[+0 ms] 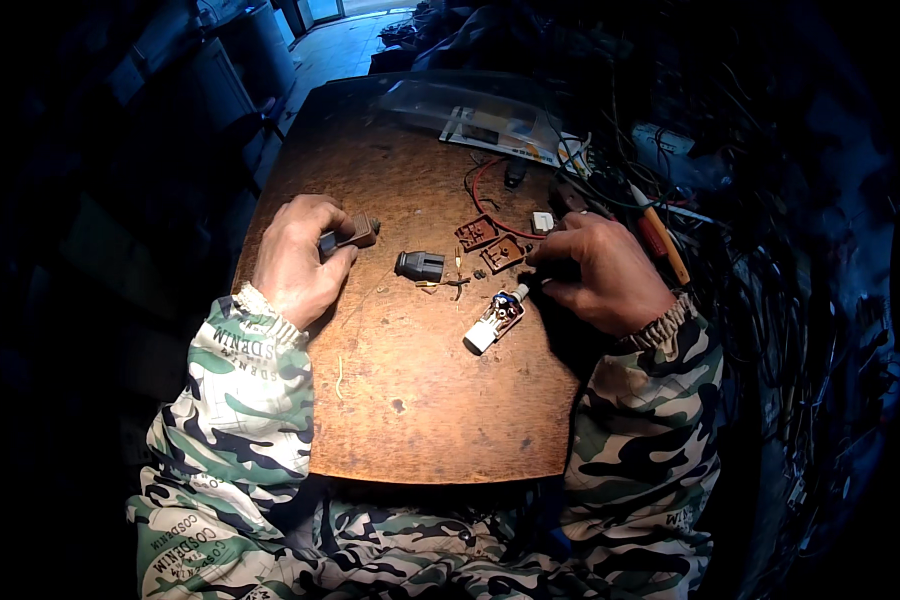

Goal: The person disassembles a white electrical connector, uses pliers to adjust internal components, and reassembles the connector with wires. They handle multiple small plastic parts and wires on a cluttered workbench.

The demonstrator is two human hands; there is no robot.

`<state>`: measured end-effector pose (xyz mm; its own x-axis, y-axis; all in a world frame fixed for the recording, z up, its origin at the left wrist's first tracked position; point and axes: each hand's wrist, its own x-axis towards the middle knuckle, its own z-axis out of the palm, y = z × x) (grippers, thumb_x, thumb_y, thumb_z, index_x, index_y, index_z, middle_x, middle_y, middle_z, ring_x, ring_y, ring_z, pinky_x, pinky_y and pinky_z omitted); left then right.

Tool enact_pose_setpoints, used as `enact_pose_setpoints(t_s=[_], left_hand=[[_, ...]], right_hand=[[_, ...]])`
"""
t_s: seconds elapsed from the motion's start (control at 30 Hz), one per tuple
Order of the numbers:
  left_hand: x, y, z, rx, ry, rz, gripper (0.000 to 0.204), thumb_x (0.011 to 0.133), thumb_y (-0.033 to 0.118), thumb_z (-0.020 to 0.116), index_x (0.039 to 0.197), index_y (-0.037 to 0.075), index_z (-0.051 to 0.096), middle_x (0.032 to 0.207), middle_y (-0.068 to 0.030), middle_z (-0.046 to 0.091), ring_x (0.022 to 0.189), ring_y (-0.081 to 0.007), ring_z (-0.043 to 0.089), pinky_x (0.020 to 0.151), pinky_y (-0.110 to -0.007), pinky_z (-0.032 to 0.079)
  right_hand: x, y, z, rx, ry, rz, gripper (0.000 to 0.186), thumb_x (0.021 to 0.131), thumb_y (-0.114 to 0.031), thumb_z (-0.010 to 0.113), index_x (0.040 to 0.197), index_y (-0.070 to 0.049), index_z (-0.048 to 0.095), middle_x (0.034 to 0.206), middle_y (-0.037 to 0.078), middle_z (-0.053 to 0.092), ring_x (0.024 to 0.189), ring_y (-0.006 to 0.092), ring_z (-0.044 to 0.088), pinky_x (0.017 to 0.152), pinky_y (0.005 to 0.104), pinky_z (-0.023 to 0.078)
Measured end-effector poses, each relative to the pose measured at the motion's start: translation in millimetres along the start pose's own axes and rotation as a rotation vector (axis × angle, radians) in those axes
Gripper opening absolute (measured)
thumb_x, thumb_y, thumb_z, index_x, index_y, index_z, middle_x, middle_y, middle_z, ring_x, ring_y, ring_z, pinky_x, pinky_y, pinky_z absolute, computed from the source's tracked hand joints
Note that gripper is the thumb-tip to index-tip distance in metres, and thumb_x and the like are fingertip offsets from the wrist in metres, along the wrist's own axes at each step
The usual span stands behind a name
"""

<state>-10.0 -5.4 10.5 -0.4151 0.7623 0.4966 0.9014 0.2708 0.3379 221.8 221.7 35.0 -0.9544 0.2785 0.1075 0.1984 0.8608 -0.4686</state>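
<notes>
My left hand (302, 262) is closed round a brown rectangular plastic piece (362, 232) at the table's left side; a dark part shows between thumb and fingers. On the right, my right hand (607, 272) has bent fingers with a gap between thumb and forefinger, and nothing shows in it. Its fingertips are close to a brown plastic shell half (505, 253), beside another brown shell half (476, 232). Just below lies a white plug-like part (495, 318), its inner wires exposed. Between the hands are a black connector (420, 265) and a brass terminal (458, 257).
A white connector (542, 222) and a red wire (482, 185) lie beyond my right hand. An orange-handled pointed tool (660, 235) rests at the right among tangled cables. Clear plastic packaging (470, 103) covers the far end of the wooden table (430, 420).
</notes>
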Motion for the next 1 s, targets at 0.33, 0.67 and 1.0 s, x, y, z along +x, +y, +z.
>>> enact_pose_setpoints(t_s=[0.33, 0.67, 1.0], left_hand=[[-24, 81, 27, -0.202, -0.233, 0.240, 0.043, 0.078, 0.029, 0.085, 0.099, -0.003, 0.066, 0.094, -0.0173, 0.062, 0.091, -0.0342, 0.063, 0.079, -0.043, 0.054], [-21, 75, 29, -0.174, -0.211, 0.256, 0.028, 0.077, 0.013, 0.079, 0.099, -0.001, 0.069, 0.091, -0.0151, 0.064, 0.083, -0.0322, 0.064, 0.073, -0.042, 0.055], [-17, 75, 21, -0.211, -0.315, 0.196, 0.039, 0.080, 0.019, 0.083, 0.108, -0.002, 0.068, 0.089, -0.0143, 0.063, 0.081, -0.0313, 0.065, 0.070, -0.040, 0.055]], right_hand=[[5, 7, 11, -0.033, -0.023, -0.058, 0.024, 0.073, -0.005, 0.080, 0.097, -0.008, 0.079, 0.095, 0.013, 0.066, 0.096, 0.0341, 0.062, 0.084, 0.0445, 0.050], [10, 2, 14, 0.129, -0.064, -0.111, 0.018, 0.075, -0.004, 0.076, 0.093, -0.002, 0.073, 0.092, 0.016, 0.068, 0.093, 0.0367, 0.064, 0.082, 0.0460, 0.051], [10, 2, 18, 0.121, -0.026, -0.125, 0.016, 0.073, -0.002, 0.076, 0.088, 0.000, 0.071, 0.086, 0.017, 0.068, 0.087, 0.0369, 0.067, 0.074, 0.0438, 0.053]])
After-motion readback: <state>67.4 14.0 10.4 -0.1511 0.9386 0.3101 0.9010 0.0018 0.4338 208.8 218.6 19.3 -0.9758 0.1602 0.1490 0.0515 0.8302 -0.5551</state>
